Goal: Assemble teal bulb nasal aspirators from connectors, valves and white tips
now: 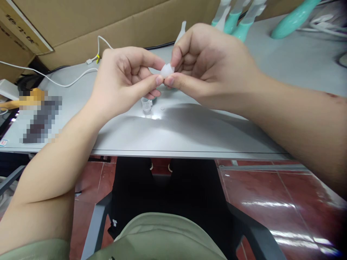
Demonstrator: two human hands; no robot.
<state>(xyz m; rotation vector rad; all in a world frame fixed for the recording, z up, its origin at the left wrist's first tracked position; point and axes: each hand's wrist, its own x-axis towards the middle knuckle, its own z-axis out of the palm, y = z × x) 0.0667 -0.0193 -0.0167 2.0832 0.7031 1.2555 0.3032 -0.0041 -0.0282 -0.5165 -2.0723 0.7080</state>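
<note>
A small whitish translucent piece (167,70) is pinched between both hands above the grey table. My left hand (127,77) grips its left side with thumb and forefinger. On the right side, the thumb and forefinger of my right hand (214,61) close on the same piece. Below the hands, a small clear cup-like part (146,105) stands on the table, with a tiny clear bit (162,108) to its right. Part of a teal object behind the fingers is mostly hidden.
Several teal and clear bottle-like items (241,30) stand at the back, and a teal one (295,20) lies farther right. White cables (70,85) cross the left of the table (189,133). Cardboard (130,25) rises behind. A yellow object (36,95) sits far left.
</note>
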